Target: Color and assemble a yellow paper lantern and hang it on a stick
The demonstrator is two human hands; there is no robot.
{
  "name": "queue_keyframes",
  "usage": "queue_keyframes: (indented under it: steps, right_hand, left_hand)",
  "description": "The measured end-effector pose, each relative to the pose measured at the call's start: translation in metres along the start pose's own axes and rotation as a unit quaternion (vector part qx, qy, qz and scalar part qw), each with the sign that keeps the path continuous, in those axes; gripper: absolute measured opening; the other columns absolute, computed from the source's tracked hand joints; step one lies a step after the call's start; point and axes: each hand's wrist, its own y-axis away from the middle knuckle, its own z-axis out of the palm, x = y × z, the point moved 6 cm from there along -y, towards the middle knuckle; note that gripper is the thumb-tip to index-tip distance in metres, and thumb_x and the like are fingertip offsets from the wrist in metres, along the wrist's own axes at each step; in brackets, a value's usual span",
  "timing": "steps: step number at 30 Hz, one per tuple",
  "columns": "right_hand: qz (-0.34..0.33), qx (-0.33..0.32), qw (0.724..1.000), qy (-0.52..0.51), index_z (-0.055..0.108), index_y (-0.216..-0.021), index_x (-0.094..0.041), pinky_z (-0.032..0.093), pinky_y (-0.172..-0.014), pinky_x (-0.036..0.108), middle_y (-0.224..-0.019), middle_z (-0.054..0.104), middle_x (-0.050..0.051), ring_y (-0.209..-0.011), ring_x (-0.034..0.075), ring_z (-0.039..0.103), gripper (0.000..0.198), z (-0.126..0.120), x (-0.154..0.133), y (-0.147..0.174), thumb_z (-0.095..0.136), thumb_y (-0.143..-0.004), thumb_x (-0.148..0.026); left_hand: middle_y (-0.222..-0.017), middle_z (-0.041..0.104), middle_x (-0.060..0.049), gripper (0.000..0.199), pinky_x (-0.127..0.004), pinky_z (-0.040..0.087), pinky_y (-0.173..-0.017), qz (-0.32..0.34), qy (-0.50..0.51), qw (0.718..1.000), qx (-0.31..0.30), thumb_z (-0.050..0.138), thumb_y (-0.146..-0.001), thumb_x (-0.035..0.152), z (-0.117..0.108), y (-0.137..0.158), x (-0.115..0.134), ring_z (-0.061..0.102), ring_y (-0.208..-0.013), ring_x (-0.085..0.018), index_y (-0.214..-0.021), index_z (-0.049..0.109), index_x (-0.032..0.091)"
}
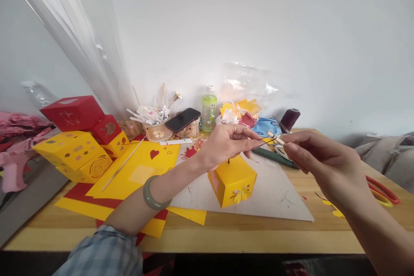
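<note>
My left hand (228,142) is closed, thumb and fingers pinching a thin dark cord (267,139). The cord runs across to the tip of a pale wooden stick (277,139), and it seems looped there, though the detail is small. Thumb and forefinger of my right hand (326,164) grip that stick near its end. Below my left hand is a yellow paper box (231,179) with cut flower shapes on its front face. A small dark bit shows at its top; whether the cord joins it I cannot tell.
A white board (278,198) lies on the wooden table, beside yellow paper sheets (164,155). Yellow and red paper boxes (77,151) are stacked left. Behind stand a phone (183,120), a green drink bottle (209,110) and a thread spool (289,118). Red-handled scissors (384,189) lie right.
</note>
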Motion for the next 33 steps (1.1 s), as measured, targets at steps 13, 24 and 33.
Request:
queue_keyframes:
  steps: [13,24,33]
  right_hand:
    - [0.016,-0.014,0.997,-0.074,0.064,-0.068,-0.02,0.026,-0.038,0.024,-0.051,0.048,-0.001,-0.045,0.011,0.038,0.023,-0.003,0.021,-0.004,0.062,-0.076,-0.042]
    - [0.024,0.029,0.999,0.034,0.061,-0.069,-0.019,0.028,-0.037,0.021,-0.052,0.052,-0.002,-0.041,0.007,0.036,0.026,-0.006,0.01,-0.002,0.063,-0.074,-0.044]
    - [-0.116,0.118,0.952,0.257,0.065,-0.076,-0.022,0.039,-0.046,0.023,-0.059,0.063,0.0,-0.051,0.013,0.055,0.012,-0.023,0.0,0.005,0.063,-0.075,-0.033]
  left_hand:
    - [-0.066,0.054,0.004,0.013,-0.018,0.013,-0.037,-0.082,0.195,0.976,-0.054,0.068,-0.072,0.024,0.01,0.004,-0.008,0.027,-0.037,0.002,-0.072,0.058,0.015]
    - [-0.06,0.049,0.003,0.019,-0.022,0.015,-0.041,-0.03,0.09,0.991,-0.091,0.071,-0.065,0.033,0.014,0.006,-0.004,0.026,-0.041,-0.002,-0.069,0.063,0.017]
    - [-0.089,0.061,-0.007,0.034,-0.02,0.014,-0.036,-0.068,0.075,0.991,-0.086,0.048,-0.086,0.043,0.012,0.005,-0.012,0.028,-0.04,0.0,-0.083,0.068,0.016]
